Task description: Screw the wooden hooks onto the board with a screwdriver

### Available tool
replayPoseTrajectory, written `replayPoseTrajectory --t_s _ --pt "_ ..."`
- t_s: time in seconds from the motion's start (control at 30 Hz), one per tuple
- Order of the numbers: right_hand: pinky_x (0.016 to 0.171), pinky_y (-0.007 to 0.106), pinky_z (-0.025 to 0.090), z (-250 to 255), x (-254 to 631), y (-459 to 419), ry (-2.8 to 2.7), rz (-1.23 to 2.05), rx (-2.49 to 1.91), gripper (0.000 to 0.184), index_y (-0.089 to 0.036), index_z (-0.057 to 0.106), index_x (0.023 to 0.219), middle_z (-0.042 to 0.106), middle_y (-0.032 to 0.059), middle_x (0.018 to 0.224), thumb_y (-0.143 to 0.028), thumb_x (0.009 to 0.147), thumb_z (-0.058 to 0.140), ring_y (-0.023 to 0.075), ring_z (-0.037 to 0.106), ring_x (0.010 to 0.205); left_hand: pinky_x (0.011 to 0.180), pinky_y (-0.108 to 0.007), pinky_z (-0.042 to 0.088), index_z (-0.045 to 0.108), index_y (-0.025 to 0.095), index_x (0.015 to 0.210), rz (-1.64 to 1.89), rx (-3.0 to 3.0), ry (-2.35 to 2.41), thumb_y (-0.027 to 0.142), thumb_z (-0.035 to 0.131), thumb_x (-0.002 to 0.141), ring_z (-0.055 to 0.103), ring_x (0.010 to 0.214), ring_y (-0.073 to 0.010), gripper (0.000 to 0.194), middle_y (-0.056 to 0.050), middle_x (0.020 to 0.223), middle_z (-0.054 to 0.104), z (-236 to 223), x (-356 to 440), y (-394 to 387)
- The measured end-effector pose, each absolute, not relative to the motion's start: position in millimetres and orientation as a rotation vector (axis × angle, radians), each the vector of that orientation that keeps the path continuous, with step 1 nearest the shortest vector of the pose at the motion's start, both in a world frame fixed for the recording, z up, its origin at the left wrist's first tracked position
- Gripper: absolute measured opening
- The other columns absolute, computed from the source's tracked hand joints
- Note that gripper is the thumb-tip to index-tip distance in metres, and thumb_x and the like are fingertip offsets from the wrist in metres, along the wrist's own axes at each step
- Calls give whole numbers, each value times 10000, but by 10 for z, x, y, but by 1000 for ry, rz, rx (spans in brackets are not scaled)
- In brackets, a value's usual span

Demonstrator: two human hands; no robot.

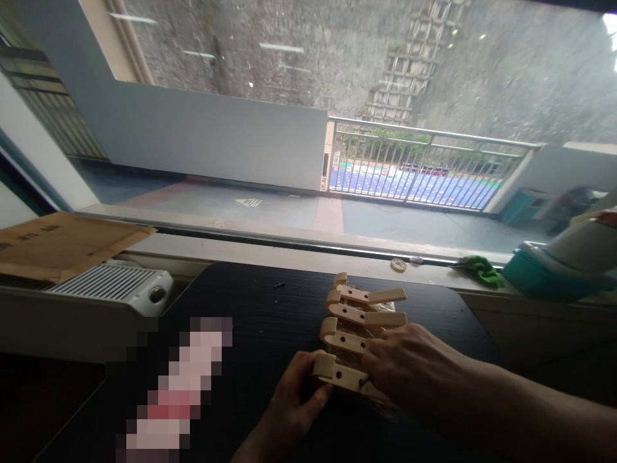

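Several pale wooden pieces with rounded, hook-like left ends and dark round holes lie side by side on the black table point(270, 302). Clear crinkled plastic point(384, 307) shows under and between them. My left hand point(301, 393) grips the rounded end of the nearest wooden piece point(348, 378), thumb in front and fingers behind. Bent over the right part of the row is my right hand point(402, 360), its fingers closed at the right hole of that same piece. A small dark tip shows below those fingers; what they pinch, if anything, is hidden.
A blurred-out pinkish strip point(178, 386) lies left on the table. Beyond the far edge, the sill holds a tape roll point(398, 265), a green cloth point(482, 270) and a teal container point(554, 276). A brown envelope point(72, 244) rests on a white slatted unit point(120, 283) at left.
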State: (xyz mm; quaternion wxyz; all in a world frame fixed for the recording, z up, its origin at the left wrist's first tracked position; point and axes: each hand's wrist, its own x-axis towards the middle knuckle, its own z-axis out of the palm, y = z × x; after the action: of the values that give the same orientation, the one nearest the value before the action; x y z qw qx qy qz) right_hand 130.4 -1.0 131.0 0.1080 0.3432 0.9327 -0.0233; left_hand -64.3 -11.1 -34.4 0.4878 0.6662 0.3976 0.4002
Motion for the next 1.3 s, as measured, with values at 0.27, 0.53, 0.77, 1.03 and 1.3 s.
replayPoseTrajectory --t_s 0.27,0.53,0.77,1.03,1.3 --pt "464 282 244 1399 1324 -38 2622 -144 1222 138 -165 612 751 663 29 656 -156 821 494 150 588 529 831 -292 475 547 223 1130 982 1613 975 246 560 831 590 942 -199 299 -39 1020 612 -342 -643 -112" --pt "508 278 310 1185 1262 -62 2804 120 803 164 -169 623 785 654 61 812 -91 821 483 170 564 679 833 -299 475 539 217 1138 991 1607 966 247 555 835 590 938 -199 305 -44 1018 603 -366 -634 -115" --pt "458 265 251 1062 1322 -42 2741 -122 1013 159 -153 613 689 640 32 673 -98 793 505 100 503 503 793 -293 473 566 201 1078 994 1598 952 264 554 827 565 867 -185 259 -37 941 573 -326 -632 -119" --pt "539 256 334 1315 1351 22 2689 -189 1263 185 -189 674 794 657 43 720 -153 810 493 148 588 646 817 -305 472 563 197 1094 991 1575 964 354 514 862 563 912 -200 284 -54 972 587 -293 -648 -120" --pt "628 297 388 1065 1243 -5 2808 75 719 212 -172 660 794 658 72 769 -75 814 472 177 560 718 803 -305 475 569 182 1092 998 1571 965 352 517 862 568 898 -201 291 -60 957 578 -297 -638 -114"
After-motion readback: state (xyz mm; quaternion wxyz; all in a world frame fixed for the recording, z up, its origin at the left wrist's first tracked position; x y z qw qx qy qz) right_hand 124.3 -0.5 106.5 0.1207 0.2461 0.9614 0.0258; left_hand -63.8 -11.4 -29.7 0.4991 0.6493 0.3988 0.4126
